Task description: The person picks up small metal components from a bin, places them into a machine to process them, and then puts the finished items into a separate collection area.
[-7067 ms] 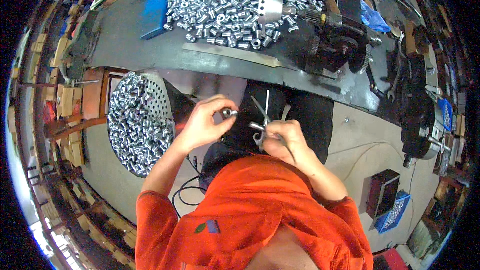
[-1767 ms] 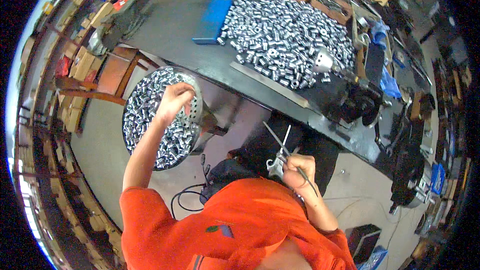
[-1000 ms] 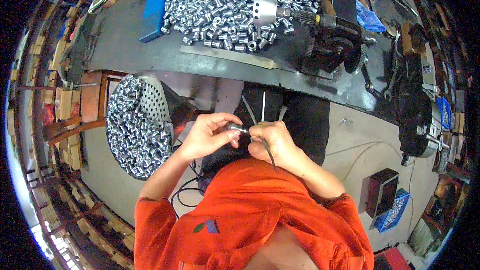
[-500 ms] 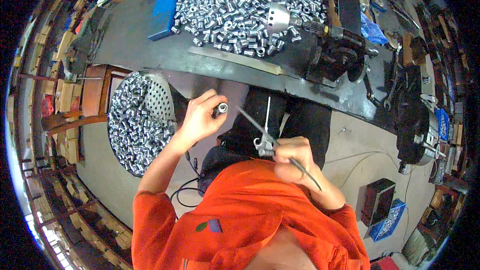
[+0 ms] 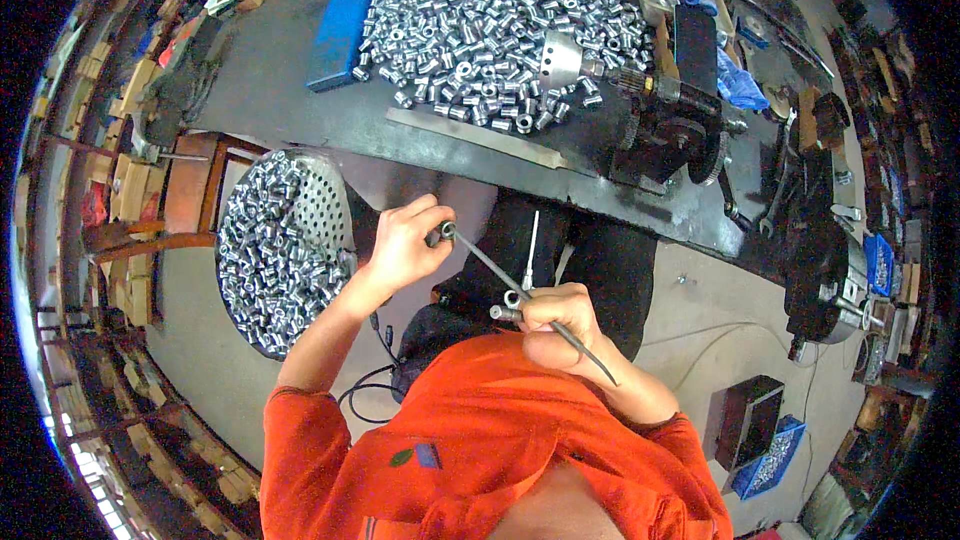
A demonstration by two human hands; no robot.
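My left hand point(image 5: 408, 245) is closed around a small metal sleeve point(image 5: 447, 230), its open end turned toward the right. Gripped in my right hand point(image 5: 562, 320) is a long, thin, dark grey file point(image 5: 490, 266). Its far tip meets the sleeve's bore, and its other end slants back past my wrist. Just left of the right fingers are a ring-ended metal piece point(image 5: 512, 297), a short cylindrical end point(image 5: 503, 313) and a slim pale rod point(image 5: 533, 245). Whether the right hand also holds these, I cannot tell.
A perforated round pan point(image 5: 325, 202) of metal sleeves stands at left. On the dark bench point(image 5: 270, 70) lie a large sleeve pile point(image 5: 480, 35), a blue block point(image 5: 340, 37), a flat bar point(image 5: 475, 138) and a chuck machine point(image 5: 665, 120). A blue bin point(image 5: 775, 460) sits lower right.
My right hand has moved left, bringing the file's tip from just short of the sleeve to its bore. The left hand stays closed on the sleeve. The view has shifted slightly.
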